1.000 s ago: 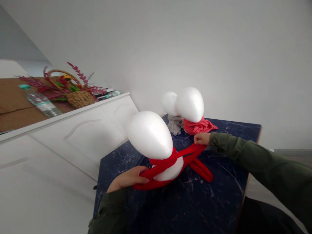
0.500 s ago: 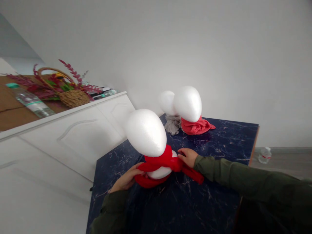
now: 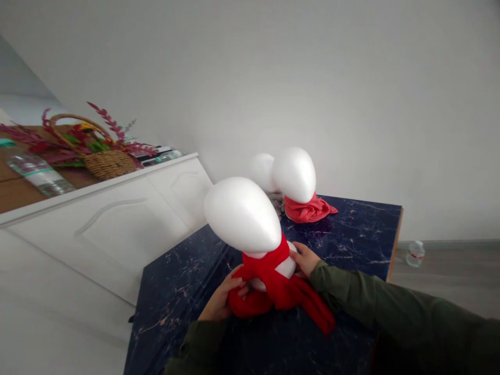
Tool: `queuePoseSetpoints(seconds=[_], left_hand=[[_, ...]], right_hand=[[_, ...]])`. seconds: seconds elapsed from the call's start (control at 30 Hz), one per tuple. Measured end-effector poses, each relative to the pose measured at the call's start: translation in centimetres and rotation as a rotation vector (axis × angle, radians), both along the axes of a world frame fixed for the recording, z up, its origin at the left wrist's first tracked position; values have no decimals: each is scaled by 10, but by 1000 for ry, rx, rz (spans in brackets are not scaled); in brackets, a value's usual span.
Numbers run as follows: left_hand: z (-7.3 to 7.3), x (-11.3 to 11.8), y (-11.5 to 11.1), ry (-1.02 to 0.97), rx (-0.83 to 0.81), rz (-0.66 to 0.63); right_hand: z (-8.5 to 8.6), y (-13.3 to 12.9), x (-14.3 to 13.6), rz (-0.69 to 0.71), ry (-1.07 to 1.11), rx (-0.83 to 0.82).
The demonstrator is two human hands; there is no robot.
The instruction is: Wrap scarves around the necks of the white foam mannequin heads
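A white foam mannequin head (image 3: pixel 242 211) leans on the dark marbled table, with a red scarf (image 3: pixel 269 276) wound round its neck and crossed in front. One scarf end trails toward the lower right. My left hand (image 3: pixel 224 297) is closed on the scarf at the left side of the base, its thumb on top and its fingers partly tucked under the cloth. On the other side, my right hand (image 3: pixel 307 260) grips the white base of the mannequin head, thumb and fingers against its edge.
Behind stand a mannequin head (image 3: pixel 295 174) with a coral scarf (image 3: pixel 310 208) and another mannequin head (image 3: pixel 261 172) with grey cloth (image 3: pixel 278 203). To the left, a white cabinet (image 3: pixel 128 208) bears a flower basket (image 3: pixel 111 164) and bottle (image 3: pixel 39 172). Another bottle (image 3: pixel 415 254) stands on the floor.
The near mannequin head has shifted right and toward me, tilting a little, with the scarf. My right hand has come onto its base from the scarf's edge. The view has shifted slightly.
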State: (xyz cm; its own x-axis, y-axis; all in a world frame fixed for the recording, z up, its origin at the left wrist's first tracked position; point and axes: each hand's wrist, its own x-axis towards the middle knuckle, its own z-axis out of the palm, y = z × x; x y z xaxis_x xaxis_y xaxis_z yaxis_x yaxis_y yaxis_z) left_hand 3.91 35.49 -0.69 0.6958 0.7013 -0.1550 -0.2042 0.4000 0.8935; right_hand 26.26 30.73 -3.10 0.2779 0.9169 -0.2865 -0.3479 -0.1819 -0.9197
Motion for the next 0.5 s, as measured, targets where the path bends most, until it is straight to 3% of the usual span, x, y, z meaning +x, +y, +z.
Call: queuePoseSetpoints(seconds=[0.1,0.2,0.37,0.5], left_hand=[[0,12,-12,-44,18,-34],[-7,25,-21,-66,39,-94],[-20,33,-23,-43,74,-46],[-19,31,-21,4,59,-25]], right_hand=[[5,-24,15,-46,117,38],[-3,-51,46,-121,77,83],[-19,-91,124,-309,-64,108],[-7,-103,186,-382,-287,120]])
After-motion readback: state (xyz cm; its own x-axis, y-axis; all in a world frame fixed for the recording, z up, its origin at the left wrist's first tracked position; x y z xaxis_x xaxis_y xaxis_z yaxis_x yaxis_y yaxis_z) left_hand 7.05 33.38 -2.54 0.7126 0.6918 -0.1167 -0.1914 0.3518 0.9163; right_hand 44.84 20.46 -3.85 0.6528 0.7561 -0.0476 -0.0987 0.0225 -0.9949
